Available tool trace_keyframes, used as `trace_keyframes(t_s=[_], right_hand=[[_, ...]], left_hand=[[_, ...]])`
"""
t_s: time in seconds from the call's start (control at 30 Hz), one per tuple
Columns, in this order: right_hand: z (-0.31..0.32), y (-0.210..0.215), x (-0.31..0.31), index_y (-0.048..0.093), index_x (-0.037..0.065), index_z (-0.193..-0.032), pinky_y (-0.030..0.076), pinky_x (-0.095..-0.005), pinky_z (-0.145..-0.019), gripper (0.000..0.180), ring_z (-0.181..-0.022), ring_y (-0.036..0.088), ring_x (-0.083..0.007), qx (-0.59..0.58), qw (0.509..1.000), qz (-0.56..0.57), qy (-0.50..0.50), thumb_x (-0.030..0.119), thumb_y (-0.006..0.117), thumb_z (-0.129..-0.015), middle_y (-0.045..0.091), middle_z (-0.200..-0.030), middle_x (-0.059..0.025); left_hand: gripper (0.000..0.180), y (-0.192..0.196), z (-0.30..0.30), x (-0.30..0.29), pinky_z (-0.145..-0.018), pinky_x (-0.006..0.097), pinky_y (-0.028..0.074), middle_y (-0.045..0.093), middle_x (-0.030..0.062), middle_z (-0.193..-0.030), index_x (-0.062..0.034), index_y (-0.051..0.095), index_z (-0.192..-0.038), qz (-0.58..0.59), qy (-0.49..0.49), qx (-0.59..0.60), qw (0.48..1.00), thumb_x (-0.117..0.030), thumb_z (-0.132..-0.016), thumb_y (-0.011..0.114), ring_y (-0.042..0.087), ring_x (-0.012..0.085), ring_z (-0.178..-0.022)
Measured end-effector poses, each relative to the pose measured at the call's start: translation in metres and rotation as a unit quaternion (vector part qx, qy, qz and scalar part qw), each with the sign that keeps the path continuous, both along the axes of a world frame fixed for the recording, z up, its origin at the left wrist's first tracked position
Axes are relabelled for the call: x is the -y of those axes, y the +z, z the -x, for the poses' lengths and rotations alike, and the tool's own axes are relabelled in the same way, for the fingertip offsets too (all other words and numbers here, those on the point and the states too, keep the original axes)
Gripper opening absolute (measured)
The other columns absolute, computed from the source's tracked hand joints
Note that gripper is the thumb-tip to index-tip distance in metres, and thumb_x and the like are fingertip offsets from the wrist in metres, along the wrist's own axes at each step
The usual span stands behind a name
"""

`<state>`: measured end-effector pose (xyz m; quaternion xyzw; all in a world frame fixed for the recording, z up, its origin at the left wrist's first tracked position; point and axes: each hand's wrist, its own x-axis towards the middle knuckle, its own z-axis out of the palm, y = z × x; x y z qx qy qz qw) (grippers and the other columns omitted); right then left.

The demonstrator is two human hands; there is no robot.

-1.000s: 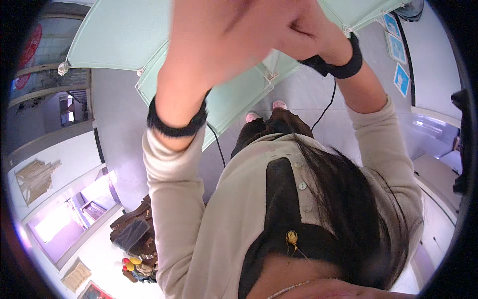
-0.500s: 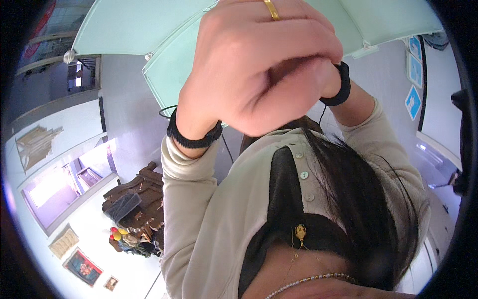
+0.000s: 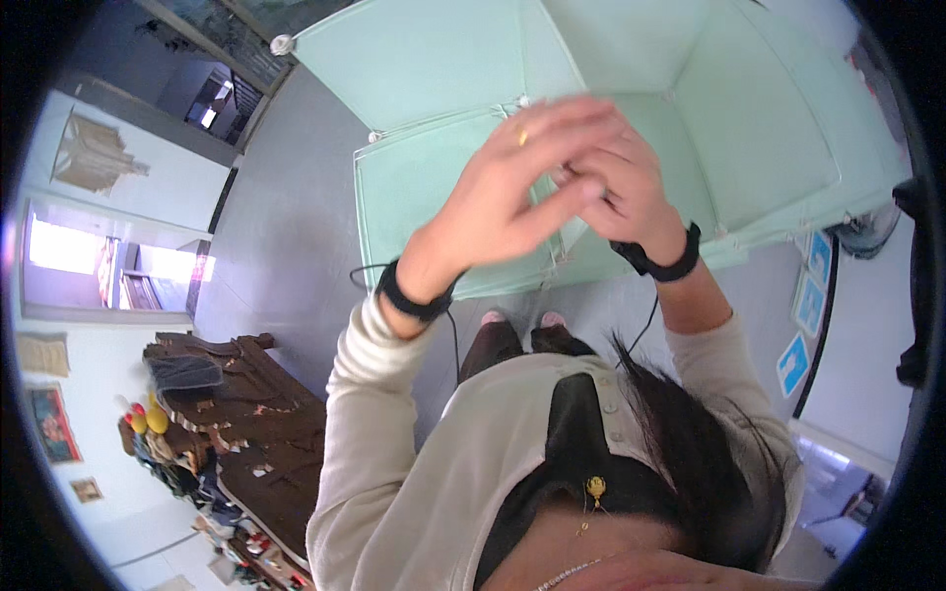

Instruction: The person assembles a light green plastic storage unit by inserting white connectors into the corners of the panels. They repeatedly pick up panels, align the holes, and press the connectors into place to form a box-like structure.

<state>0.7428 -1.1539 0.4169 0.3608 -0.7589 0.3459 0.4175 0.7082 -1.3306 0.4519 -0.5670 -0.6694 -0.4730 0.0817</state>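
My left hand (image 3: 493, 202), with a gold ring, is raised in front of me, its fingers stretched out over my right hand and its thumb apart. Close against it, my right hand (image 3: 641, 192) has its fingers curled in. What they hold, if anything, is hidden by the overlap and motion blur. Black bands (image 3: 422, 295) circle both wrists, with thin dark cords hanging by them. Behind and below the hands stands a pale green panelled unit (image 3: 409, 212) with thin white edges and white knobs at some corners. A deep open compartment (image 3: 695, 148) shows at its right.
My feet (image 3: 552, 320) are on the grey floor just before the unit. Carved dark brown wooden furniture (image 3: 266, 424) stands at the left, with a dark cloth (image 3: 185, 372) and several small things on it. Blue-and-white cards (image 3: 793, 362) are along the right side.
Both hands have moved down and farther from the camera. The left fingers, curled before, are now stretched out. More of the green unit, the floor and my feet has come into view.
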Motion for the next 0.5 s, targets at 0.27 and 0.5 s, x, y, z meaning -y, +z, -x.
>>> trace_keyframes(t_s=[0.27,0.5], right_hand=[[-0.091,0.003,0.019,0.063,-0.001,-0.081,0.048,-0.056,-0.095,0.009,-0.09,0.066,-0.0332,0.086,0.981,0.071,-0.159,-0.005,0.058,-0.074,0.07,-0.091,-0.0149],[-0.11,-0.048,0.153,0.061,-0.001,-0.075,0.053,-0.0419,-0.075,0.004,-0.078,0.065,-0.0307,0.238,0.953,0.143,-0.122,-0.004,0.059,-0.076,0.068,-0.081,-0.0138]], left_hand=[[0.032,-0.018,-0.053,0.176,-0.096,0.045,0.049,0.066,0.0135,-0.121,-0.0046,0.068,-0.117,0.128,0.109,0.109,0.98,-0.01,-0.085,0.07,0.064,0.0332,-0.108],[0.025,-0.024,-0.04,0.337,-0.096,0.051,0.048,0.072,0.0124,-0.108,-0.0034,0.071,-0.107,0.18,0.182,0.118,0.959,-0.013,-0.084,0.07,0.069,0.0321,-0.098]])
